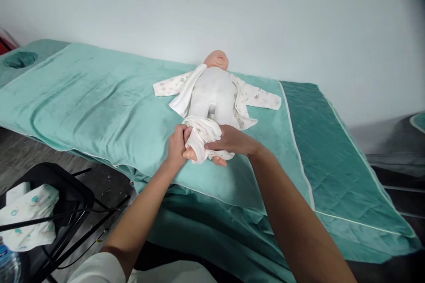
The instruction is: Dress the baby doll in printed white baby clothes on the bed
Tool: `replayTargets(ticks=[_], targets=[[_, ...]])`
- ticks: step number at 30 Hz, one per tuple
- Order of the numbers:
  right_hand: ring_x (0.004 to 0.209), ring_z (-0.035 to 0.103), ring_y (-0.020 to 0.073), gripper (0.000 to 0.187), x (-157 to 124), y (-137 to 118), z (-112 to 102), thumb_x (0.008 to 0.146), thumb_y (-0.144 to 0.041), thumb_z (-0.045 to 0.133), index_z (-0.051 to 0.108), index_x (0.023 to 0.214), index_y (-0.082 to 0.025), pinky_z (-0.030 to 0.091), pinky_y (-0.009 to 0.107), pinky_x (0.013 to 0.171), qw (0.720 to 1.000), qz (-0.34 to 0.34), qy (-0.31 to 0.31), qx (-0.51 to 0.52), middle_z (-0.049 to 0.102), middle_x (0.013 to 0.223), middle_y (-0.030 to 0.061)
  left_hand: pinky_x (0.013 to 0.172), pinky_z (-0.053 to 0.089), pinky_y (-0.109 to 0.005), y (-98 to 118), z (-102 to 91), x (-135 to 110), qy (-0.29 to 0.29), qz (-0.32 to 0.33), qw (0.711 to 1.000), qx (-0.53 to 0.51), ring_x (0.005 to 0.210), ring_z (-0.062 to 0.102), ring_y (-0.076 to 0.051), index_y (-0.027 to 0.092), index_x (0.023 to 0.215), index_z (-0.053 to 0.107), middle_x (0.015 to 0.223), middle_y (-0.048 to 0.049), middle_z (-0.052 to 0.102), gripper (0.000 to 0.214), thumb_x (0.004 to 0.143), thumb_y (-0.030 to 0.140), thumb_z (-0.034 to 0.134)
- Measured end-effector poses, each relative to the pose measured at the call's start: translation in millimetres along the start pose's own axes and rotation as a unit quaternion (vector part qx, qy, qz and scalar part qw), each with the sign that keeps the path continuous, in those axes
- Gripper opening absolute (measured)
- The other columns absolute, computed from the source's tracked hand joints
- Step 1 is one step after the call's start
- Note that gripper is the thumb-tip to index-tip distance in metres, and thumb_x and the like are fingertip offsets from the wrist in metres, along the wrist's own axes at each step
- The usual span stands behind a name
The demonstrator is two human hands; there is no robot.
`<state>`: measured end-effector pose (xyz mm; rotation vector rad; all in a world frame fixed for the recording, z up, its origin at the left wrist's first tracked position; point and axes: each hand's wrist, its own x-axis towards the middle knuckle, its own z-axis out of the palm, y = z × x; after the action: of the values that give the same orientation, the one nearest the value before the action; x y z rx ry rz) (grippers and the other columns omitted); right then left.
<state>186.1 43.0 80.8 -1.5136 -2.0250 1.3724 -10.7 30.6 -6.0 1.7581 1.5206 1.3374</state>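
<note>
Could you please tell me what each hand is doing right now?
Left hand: closed on the bunched patterned garment, beside the doll's foot.
Right hand: closed on the same garment's other side.

I see open green sheet (126,106) left of the left hand (177,143); ahead of the right hand (234,139), the doll (214,86) and spread jacket (264,98) block passage.

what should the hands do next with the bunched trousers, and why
Perhaps ease the trousers up the doll: the left hand and right hand both hold them, they sit bunched low on the legs, and the feet poke out.
</note>
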Motion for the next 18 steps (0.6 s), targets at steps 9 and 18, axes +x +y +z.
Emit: replayTargets(ticks=[9,18], targets=[[0.067,0.054,0.0165,0.021,6.4,1.5,6.2,0.072,-0.039,0.064,0.06,0.076,-0.018,0.04,0.027,0.059,0.998,0.004,0.055,0.04,0.063,0.072,-0.0001,0.061,0.035,-0.029,-7.2,-0.1,15.7,0.002,0.027,0.999,0.024,0.068,0.057,-0.017,0.022,0.091,0.052,0.079,-0.0033,0.063,0.031,0.099,0.05,0.042],[0.079,0.061,0.0208,0.026,14.2,9.9,12.9,0.077,-0.042,0.061,0.066,0.088,-0.018,0.046,0.029,0.069,0.99,-0.024,0.138,0.034,0.069,0.082,0.001,0.063,0.036,-0.028,-6.0,-3.5,9.2,-0.001,0.014,1.0,0.027,0.068,0.057,-0.016,0.021,0.091,0.054,0.078,-0.002,0.064,0.027,0.1,0.044,0.044]])
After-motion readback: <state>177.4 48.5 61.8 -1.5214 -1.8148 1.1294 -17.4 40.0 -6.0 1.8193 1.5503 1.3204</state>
